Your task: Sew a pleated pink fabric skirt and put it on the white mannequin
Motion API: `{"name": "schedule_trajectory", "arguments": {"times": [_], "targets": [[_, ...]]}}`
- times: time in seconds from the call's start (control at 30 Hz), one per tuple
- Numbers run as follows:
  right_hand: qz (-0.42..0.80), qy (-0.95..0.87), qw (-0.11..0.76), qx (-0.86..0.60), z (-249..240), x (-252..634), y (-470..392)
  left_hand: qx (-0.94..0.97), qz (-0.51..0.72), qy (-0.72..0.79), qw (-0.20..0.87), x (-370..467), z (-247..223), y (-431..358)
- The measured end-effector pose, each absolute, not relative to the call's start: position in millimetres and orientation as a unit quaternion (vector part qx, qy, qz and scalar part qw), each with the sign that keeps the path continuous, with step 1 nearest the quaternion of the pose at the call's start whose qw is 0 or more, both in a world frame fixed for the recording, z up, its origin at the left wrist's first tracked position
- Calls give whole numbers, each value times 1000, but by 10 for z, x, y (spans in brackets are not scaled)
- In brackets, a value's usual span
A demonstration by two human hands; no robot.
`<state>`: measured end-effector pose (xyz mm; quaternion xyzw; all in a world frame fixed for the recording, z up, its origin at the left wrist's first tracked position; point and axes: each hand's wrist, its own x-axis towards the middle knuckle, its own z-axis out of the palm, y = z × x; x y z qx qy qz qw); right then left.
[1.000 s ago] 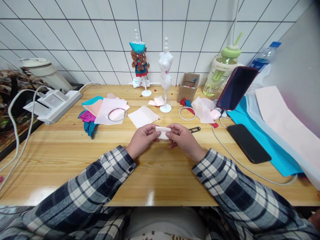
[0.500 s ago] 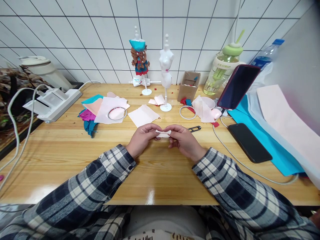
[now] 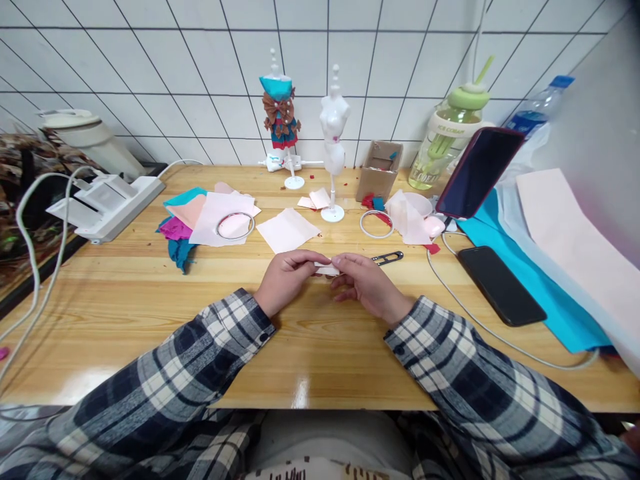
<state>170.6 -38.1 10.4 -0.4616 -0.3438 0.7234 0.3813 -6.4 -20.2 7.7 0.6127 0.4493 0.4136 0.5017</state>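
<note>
White folded scrap [image 3: 327,271] is between two hands, over the desk [image 3: 320,360]. The left hand [image 3: 285,280] pinches one end, the right hand [image 3: 369,285] the other. One second ago it showed flat; now fingers hide more, so shaping seems part-way.

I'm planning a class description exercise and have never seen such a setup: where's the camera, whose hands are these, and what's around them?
There is no machine: these are one person's bare hands, left hand and right hand. A head-worn camera looks forward and down at them. Both hands pinch a small pale piece between their fingers; its material is unclear. On the wooden table lie a pale square sheet and a phone; farther back stand a dressed mannequin and a bare white mannequin.
</note>
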Motion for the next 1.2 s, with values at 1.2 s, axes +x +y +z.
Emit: {"name": "schedule_trajectory", "arguments": {"times": [1.2], "targets": [[393, -547, 510, -535, 61, 1569, -413, 313, 468, 359, 744, 163, 15, -268]]}}
